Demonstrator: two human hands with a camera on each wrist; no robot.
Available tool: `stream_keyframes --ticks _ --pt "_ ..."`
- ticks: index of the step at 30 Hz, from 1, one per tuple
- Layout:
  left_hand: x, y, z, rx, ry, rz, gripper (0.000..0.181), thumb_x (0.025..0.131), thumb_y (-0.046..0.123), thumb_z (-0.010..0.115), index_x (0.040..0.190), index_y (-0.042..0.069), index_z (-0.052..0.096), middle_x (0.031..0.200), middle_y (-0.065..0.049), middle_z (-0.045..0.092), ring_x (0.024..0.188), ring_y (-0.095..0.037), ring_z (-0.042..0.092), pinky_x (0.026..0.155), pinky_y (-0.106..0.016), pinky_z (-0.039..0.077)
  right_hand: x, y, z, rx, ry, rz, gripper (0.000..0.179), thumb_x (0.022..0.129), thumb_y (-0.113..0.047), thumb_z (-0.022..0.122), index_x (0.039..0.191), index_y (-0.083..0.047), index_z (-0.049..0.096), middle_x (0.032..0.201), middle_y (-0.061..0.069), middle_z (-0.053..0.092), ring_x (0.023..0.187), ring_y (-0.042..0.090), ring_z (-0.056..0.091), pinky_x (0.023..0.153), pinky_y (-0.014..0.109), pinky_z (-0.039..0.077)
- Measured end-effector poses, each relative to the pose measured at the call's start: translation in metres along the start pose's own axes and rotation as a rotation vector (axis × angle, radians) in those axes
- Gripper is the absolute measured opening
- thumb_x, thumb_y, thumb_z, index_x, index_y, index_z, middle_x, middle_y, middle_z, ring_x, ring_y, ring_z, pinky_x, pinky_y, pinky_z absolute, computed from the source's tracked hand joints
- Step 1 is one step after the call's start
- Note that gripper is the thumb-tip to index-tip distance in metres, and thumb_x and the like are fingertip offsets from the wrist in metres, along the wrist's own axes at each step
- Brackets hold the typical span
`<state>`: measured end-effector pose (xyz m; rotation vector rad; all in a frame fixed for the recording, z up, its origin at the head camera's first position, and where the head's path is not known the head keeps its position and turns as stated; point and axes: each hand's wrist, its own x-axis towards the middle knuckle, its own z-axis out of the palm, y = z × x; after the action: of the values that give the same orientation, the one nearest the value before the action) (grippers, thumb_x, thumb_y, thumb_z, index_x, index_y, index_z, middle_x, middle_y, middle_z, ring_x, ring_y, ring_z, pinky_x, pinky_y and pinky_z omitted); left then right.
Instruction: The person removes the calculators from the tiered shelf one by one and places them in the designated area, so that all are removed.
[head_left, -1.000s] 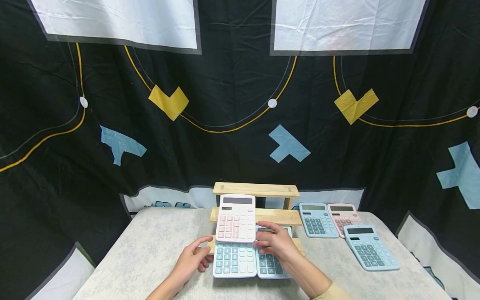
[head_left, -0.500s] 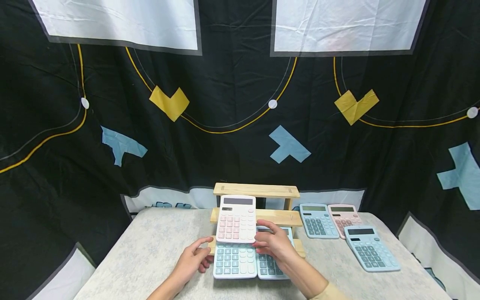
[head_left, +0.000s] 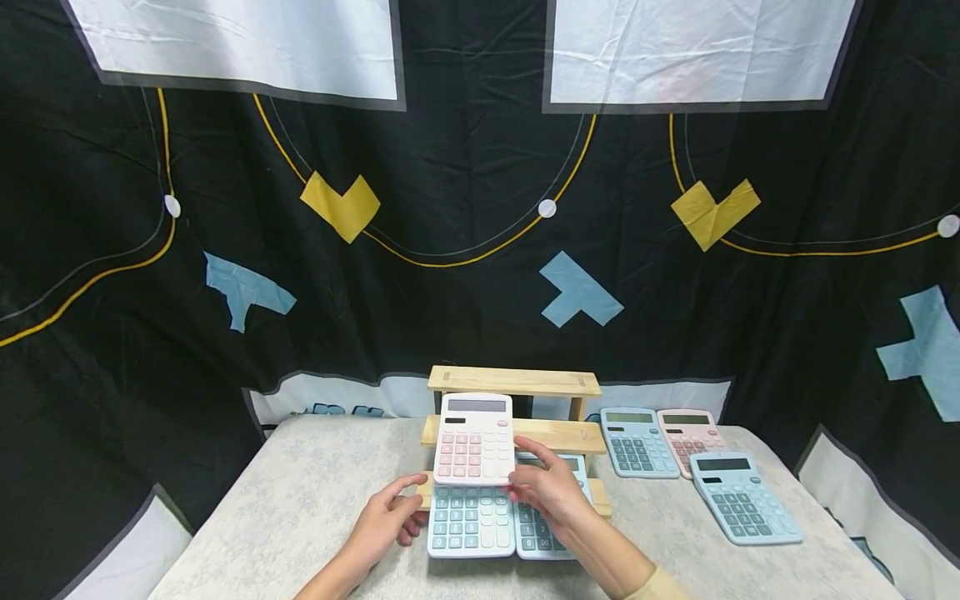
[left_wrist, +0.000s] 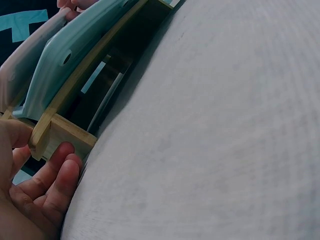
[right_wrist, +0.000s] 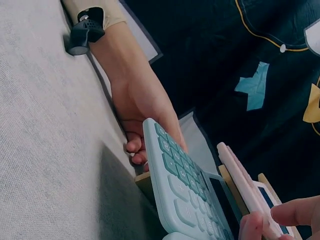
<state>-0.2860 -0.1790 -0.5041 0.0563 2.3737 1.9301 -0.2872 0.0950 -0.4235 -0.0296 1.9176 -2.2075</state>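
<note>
A white calculator with pink keys [head_left: 474, 439] leans on the middle step of a wooden tiered rack [head_left: 558, 435]. My right hand [head_left: 561, 493] pinches its lower right edge; in the right wrist view, fingers sit on both sides of the pink calculator [right_wrist: 245, 187]. Two blue calculators stand side by side on the lowest step, a left one [head_left: 471, 533] and a right one [head_left: 534, 542] partly behind my right hand. My left hand [head_left: 378, 523] holds the rack's left end, its fingers curled about the wooden end [left_wrist: 67, 132] in the left wrist view.
Right of the rack, a blue calculator [head_left: 639, 446], a pink calculator [head_left: 686, 429] and another blue calculator [head_left: 744, 500] lie on the grey table [head_left: 247, 517]. The rack's top plank [head_left: 513, 381] bears no calculator. A black patterned cloth [head_left: 465, 183] hangs behind.
My right hand's fingers have shifted slightly down along the pink-keyed calculator's right edge toward its lower corner. That calculator's top has sunk a little. My left hand stays in place.
</note>
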Motion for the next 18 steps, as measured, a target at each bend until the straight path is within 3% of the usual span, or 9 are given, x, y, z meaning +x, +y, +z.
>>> stream_keyframes --ticks 5,15,18 --pt "-0.0006 0.0005 -0.0006 -0.003 0.001 0.002 0.046 0.099 0.026 0.06 0.142 0.009 0.054 0.087 -0.008 0.073 0.069 -0.018 0.063 0.058 -0.029 0.054 0.0005 -0.0003 0.0017 0.031 -0.019 -0.023 0.076 0.085 0.005 0.063 0.155 -0.008 0.035 0.11 0.02 0.068 0.077 0.017 0.065 0.069 0.025 0.055" --pt "0.0004 -0.0021 0.001 0.007 0.023 0.004 0.044 0.1 0.021 0.059 0.142 0.007 0.054 0.085 -0.01 0.073 0.067 -0.019 0.063 0.056 -0.03 0.054 -0.0014 0.0018 0.0021 0.06 -0.048 -0.009 0.068 0.088 0.003 0.062 0.151 -0.006 0.04 0.112 0.018 0.067 0.088 0.024 0.074 0.069 0.024 0.059" --pt "-0.005 0.0066 0.0023 0.0 0.021 0.008 0.044 0.101 0.018 0.057 0.142 0.004 0.054 0.086 -0.014 0.072 0.067 -0.021 0.062 0.056 -0.031 0.054 -0.0016 0.0013 0.0022 0.072 -0.049 -0.01 0.066 0.088 0.003 0.062 0.15 -0.006 0.041 0.111 0.017 0.064 0.09 0.026 0.074 0.068 0.023 0.059"
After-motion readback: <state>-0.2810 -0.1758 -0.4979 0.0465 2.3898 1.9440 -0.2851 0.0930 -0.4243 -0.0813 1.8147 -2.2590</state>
